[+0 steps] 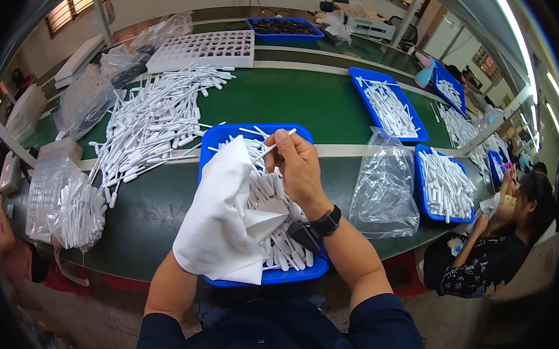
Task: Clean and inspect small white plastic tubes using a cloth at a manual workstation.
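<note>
Because the slim white plastic stick (267,152) is so light and narrow, it seems to need only a fingertip hold, so my right hand (300,174) pinches it between thumb and fingers near the centre of the frame, one end poking out past my thumb. Its other end points toward the white ribbed fabric cloth (217,218), though whether they touch I cannot tell. That cloth drapes over my left hand and hides it (whether the fingers beneath are closed on anything, I cannot say); its spread over the left side of the blue plastic tray (299,276) probably brings it close to the stick. The tray sits right in front of my body at lower centre, presumably so that the loose white sticks (278,253) heaped inside are within easy reach. At upper left, a jumbled pile of white sticks (153,114) lies on the green bench (277,98), likely set apart from the tray's contents.

As for pose, both forearms rise from the lower edge toward the tray. My right wrist, wearing a black watch (326,221), angles up and leftward with curled fingers; my left forearm runs upward under the folds.
</note>
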### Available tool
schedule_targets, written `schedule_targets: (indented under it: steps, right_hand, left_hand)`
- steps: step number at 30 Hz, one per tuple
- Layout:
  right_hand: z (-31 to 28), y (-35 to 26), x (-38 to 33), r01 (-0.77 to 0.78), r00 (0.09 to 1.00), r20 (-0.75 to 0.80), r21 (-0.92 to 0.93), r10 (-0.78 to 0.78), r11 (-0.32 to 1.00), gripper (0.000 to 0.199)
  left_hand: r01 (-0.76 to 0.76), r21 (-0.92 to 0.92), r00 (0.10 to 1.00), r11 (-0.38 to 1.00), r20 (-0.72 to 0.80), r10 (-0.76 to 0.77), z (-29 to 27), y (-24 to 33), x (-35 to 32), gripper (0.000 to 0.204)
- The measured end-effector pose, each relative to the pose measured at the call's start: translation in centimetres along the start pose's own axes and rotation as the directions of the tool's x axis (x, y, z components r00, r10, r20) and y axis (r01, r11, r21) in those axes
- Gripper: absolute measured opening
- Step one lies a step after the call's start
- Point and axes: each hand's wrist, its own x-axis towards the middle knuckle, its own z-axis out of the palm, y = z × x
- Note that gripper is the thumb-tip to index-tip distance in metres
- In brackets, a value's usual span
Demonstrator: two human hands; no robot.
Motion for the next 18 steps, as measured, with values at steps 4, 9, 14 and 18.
schedule_targets:
  steps: [4,9,14,18]
  right_hand:
    - [0.3,0.0,-0.2,-0.006,1.0,0.021,0.035,0.005,0.999,0.035]
    - [0.1,0.3,0.4,0.007,0.998,-0.07,0.084,-0.001,0.996,0.033]
    - [-2.2,-0.1,1.4,0.051,0.984,-0.173,0.091,-0.034,0.995,0.033]
    - [-5.0,-2.8,2.1,-0.184,0.971,-0.225,-0.475,0.083,0.861,0.032]
  left_hand:
    - [-0.001,-0.13,0.998,0.992,0.057,0.008,0.7,1.4,0.2,0.056]
    - [-0.352,0.633,0.932,0.69,0.307,0.194,-3.4,0.5,1.4,0.083]
    - [-0.609,0.526,0.763,0.594,0.593,0.258,-2.5,-0.3,1.4,0.084]
    - [-0.616,0.522,0.773,0.59,0.544,0.326,-2.7,0.5,2.6,0.083]
